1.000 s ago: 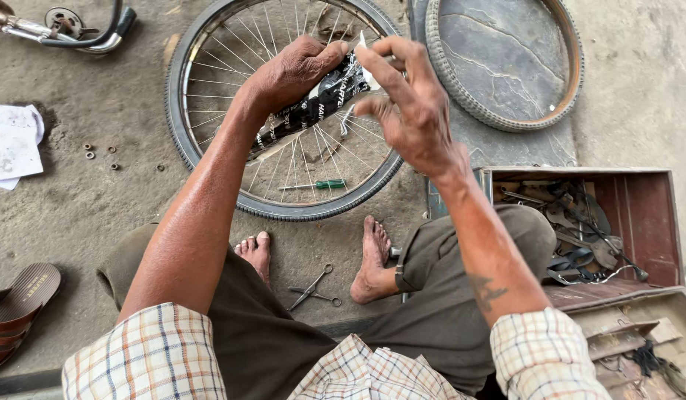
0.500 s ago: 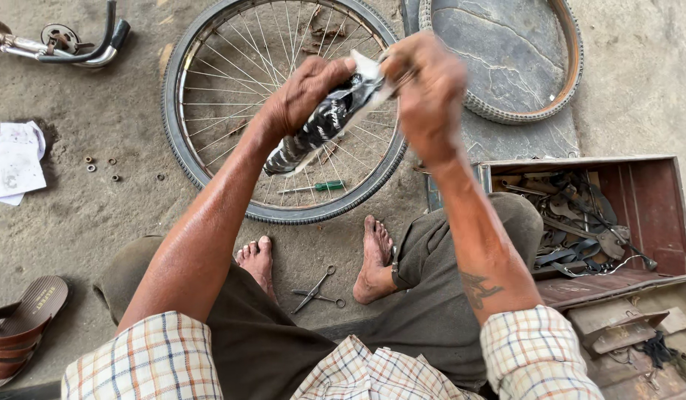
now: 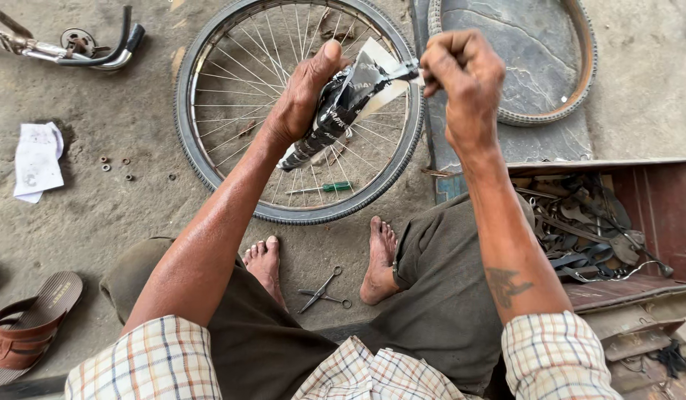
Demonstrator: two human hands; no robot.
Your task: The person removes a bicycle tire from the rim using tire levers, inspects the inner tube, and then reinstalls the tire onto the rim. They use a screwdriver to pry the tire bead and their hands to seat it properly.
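My left hand [image 3: 302,96] grips a black and white printed plastic packet [image 3: 335,115], held up over a bicycle wheel [image 3: 209,163]. My right hand [image 3: 461,74] is closed on the packet's top corner, pulling the shiny flap to the right. The packet runs slanted from the lower left to the upper right between both hands. I squat with bare feet on the ground below the wheel.
A green-handled screwdriver [image 3: 324,188] lies inside the wheel. Scissors [image 3: 322,290] lie between my feet. A loose tyre [image 3: 580,81] rests on a slab at upper right. A reddish toolbox [image 3: 669,215] with straps is right. Handlebar [image 3: 76,50], white paper [image 3: 37,159], sandal [image 3: 31,326] are left.
Both hands rose with the packet. The right hand closed from spread fingers onto the packet's corner and pulled its flap out to the right.
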